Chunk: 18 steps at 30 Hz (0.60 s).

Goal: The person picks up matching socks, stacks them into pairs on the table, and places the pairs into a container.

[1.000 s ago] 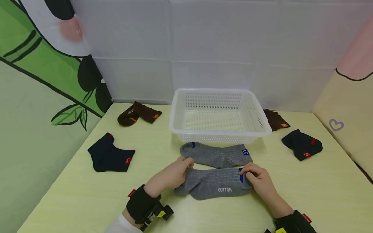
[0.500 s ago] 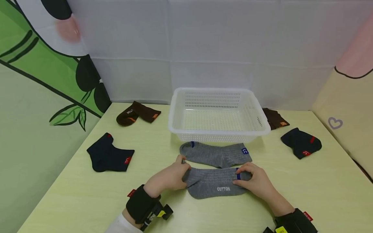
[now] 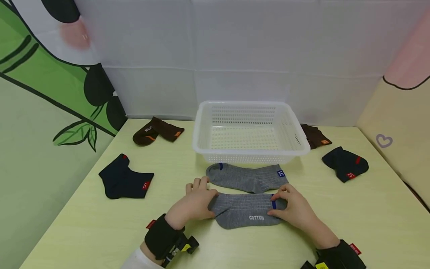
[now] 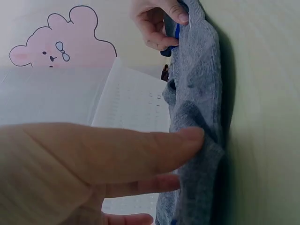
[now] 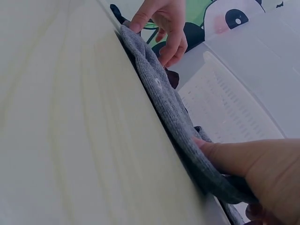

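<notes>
Two grey socks lie one behind the other in the head view. The front grey sock [image 3: 246, 211], marked COTTON, is between my hands. My left hand [image 3: 193, 205] is at its left end, with the thumb [image 4: 164, 145] on the knit and the other fingers spread and fairly straight. At the end with the blue stripe, my right hand [image 3: 292, 209] pinches the sock between thumb and curled fingers; the thumb [image 5: 220, 154] presses on it in the right wrist view. The back grey sock [image 3: 246, 177] lies flat just beyond, untouched. Part of the front sock's left end is hidden by my left hand.
Behind the grey socks stands a white plastic basket [image 3: 252, 157]. On the left lie a brown sock [image 3: 168, 129] and a dark navy sock [image 3: 124, 181]. Another brown sock [image 3: 315, 136] and navy sock [image 3: 346, 164] lie on the right. Walls border the table [image 3: 84, 231].
The front sock's left end, which stuck out past my left hand, is now drawn in or hidden. My left fingers have spread and lifted; my right hand has shifted slightly left along the cuff.
</notes>
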Tool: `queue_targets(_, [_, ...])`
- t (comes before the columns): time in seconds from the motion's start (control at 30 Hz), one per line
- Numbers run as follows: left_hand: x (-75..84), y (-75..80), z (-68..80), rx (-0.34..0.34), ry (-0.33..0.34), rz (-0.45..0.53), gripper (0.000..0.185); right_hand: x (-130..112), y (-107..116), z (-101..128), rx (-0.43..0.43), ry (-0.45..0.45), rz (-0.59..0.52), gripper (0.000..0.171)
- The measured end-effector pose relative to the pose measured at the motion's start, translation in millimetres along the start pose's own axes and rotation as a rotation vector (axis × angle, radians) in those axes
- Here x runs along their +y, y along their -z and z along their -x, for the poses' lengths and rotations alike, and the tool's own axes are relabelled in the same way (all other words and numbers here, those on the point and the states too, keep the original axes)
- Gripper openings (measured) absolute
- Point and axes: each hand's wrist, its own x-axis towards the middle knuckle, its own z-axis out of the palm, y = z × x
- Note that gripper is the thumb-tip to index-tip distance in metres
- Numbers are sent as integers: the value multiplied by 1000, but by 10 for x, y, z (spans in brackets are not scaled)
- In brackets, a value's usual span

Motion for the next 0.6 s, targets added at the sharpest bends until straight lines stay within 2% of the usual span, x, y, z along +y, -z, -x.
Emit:
queue_targets(0.07, [11,-24,-12,1,-30,12,46,-15,4,-1,5,-3,9,29])
queue_targets(0.17, [52,-52,-31,-35,-62,53,44,-20,16,3,-7,19,2,28])
queue_targets(0.3, [121,-71,-45,-109,-63,88,45,-2,21,8,-23,64,-28,23])
queue_targets(0.4, [142,-93,-54,-127,-66,88,47,21,2,9,-4,103,-64,15])
queue_targets(0.47, [147,-116,-60,-125,-72,97,47,39,-15,13,13,126,-116,12])
queue_targets(0.6, [164,-168,-68,-119,-84,134,51,51,-42,22,-11,98,-307,12])
